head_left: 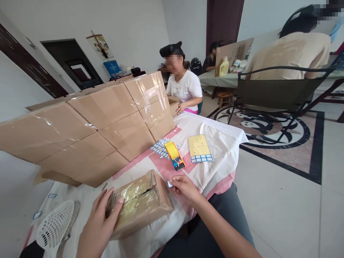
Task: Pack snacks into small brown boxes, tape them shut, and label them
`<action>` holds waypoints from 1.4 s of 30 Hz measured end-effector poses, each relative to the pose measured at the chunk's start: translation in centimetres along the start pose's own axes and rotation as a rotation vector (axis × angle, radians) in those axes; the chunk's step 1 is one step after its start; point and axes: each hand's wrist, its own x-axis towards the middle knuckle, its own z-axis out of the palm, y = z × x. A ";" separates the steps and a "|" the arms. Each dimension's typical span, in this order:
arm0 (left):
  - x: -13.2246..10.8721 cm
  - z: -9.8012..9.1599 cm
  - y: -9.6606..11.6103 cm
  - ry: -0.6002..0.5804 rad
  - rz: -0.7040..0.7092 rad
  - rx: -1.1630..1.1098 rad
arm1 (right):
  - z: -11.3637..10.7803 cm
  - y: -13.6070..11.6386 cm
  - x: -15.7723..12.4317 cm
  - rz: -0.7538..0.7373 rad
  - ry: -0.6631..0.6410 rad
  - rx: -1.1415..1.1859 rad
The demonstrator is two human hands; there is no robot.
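Observation:
A taped cardboard box (142, 208) lies on the cloth-covered table in front of me. My left hand (103, 211) grips its left end, thumb on the top and fingers along the far edge. Between the thumb and fingers of my right hand (183, 187) is a small white sticker with a blue edge (170, 184), close to the box's right end. Behind it lies an orange tape dispenser (175, 156) with a yellow roll. A yellowish sticker sheet (199, 146) still carries a row of blue-edged labels, and other label sheets (159, 147) lie partly under the dispenser.
Stacked cardboard boxes (107, 125) form a wall along the table's far left side. A white slotted scoop (55, 224) lies at the near left. Across the table sits a person in a white shirt (185, 87); another person sits in a chair (285, 89) at the right.

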 end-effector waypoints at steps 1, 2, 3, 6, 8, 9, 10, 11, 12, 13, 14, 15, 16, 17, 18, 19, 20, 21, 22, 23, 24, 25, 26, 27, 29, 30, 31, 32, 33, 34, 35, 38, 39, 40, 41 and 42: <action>0.1 0.0 -0.1 -0.001 0.009 0.008 | 0.0 0.1 0.0 0.007 -0.002 -0.003; 0.1 0.0 -0.1 0.000 0.019 0.016 | 0.0 0.2 0.1 0.014 -0.004 -0.006; 0.2 0.1 -0.1 0.002 0.028 0.025 | 0.0 0.3 0.2 0.021 -0.004 -0.006; 0.3 0.1 -0.1 0.021 0.048 0.041 | 0.1 0.9 0.7 0.039 -0.003 0.003; 0.3 0.1 0.1 0.021 0.049 0.050 | 0.2 1.3 0.9 0.027 0.000 -0.005; 0.3 0.0 0.3 0.019 0.047 0.056 | 0.2 1.4 1.0 0.004 0.000 -0.019; 0.2 0.0 0.4 0.016 0.045 0.063 | 0.2 1.4 1.0 -0.028 0.004 -0.038; 0.1 -0.1 0.6 0.016 0.045 0.070 | 0.1 1.4 0.9 -0.063 0.010 -0.057; 0.0 -0.3 0.8 0.019 0.047 0.078 | 0.1 1.4 0.9 -0.091 0.012 -0.077; -0.1 -0.4 0.9 0.023 0.051 0.085 | 0.0 1.3 0.8 -0.109 0.009 -0.096; -0.1 -0.5 1.0 0.029 0.056 0.093 | -0.1 1.2 0.7 -0.113 -0.002 -0.110; -0.2 -0.6 1.1 0.034 0.061 0.102 | -0.2 1.2 0.6 -0.105 -0.018 -0.118; -0.2 -0.7 1.2 0.035 0.063 0.113 | -0.3 1.1 0.5 -0.091 -0.037 -0.123; -0.3 -0.7 1.4 0.033 0.062 0.124 | -0.4 1.2 0.5 -0.075 -0.054 -0.124; -0.3 -0.8 1.6 0.030 0.056 0.134 | -0.4 1.2 0.4 -0.058 -0.066 -0.122; -0.4 -0.9 1.8 0.028 0.046 0.143 | -0.4 1.3 0.3 -0.043 -0.072 -0.116; -0.5 -0.9 2.0 0.024 0.031 0.151 | -0.3 1.4 0.2 -0.028 -0.073 -0.107; -0.6 -1.0 2.3 0.020 0.016 0.158 | -0.1 1.4 0.1 -0.015 -0.076 -0.095; -0.7 -1.0 2.5 0.020 0.002 0.163 | 0.2 1.5 0.0 0.003 -0.082 -0.077; -0.8 -1.0 2.7 0.020 -0.006 0.164 | 0.4 1.5 -0.1 0.030 -0.094 -0.056; -0.9 -1.0 2.9 0.021 -0.012 0.163 | 0.6 1.5 -0.1 0.067 -0.107 -0.033; -0.9 -1.0 3.0 0.024 -0.018 0.158 | 0.9 1.5 -0.1 0.115 -0.121 -0.007; -1.0 -1.0 3.1 0.028 -0.027 0.155 | 1.0 1.4 0.0 0.165 -0.134 0.018; -1.0 -1.0 3.1 0.033 -0.038 0.154 | 1.2 1.3 0.1 0.209 -0.142 0.038; -1.0 -1.0 3.1 0.037 -0.052 0.162 | 1.3 1.1 0.2 0.239 -0.138 0.027; -1.0 -1.0 3.1 0.037 -0.053 0.168 | 1.4 1.0 0.3 0.222 -0.124 -0.011; -1.0 -1.0 3.1 0.035 -0.050 0.172 | 1.4 0.9 0.3 0.189 -0.103 -0.064; -0.9 -1.0 3.0 0.035 -0.046 0.175 | 1.5 0.9 0.3 0.149 -0.078 -0.123; -0.9 -1.0 2.9 0.035 -0.040 0.175 | 1.6 0.8 0.3 0.112 -0.052 -0.176; -0.8 -1.0 2.7 0.034 -0.033 0.174 | 1.8 0.8 0.2 0.085 -0.028 -0.217; -0.8 -1.0 2.5 0.032 -0.020 0.170 | 1.9 0.8 0.1 0.072 -0.009 -0.243; -0.6 -0.9 1.5 0.034 0.029 0.154 | 2.4 0.8 -0.1 0.096 0.027 -0.275; -0.5 -0.8 1.1 0.033 0.036 0.152 | 2.6 0.9 -0.1 0.114 0.035 -0.280; -0.4 -0.7 0.7 0.031 0.035 0.148 | 2.7 0.9 -0.1 0.128 0.041 -0.284; -0.3 -0.6 0.3 0.026 0.030 0.144 | 2.8 0.9 0.0 0.139 0.046 -0.289; -0.1 -0.4 -0.2 0.022 0.027 0.137 | 2.9 0.9 0.1 0.144 0.052 -0.296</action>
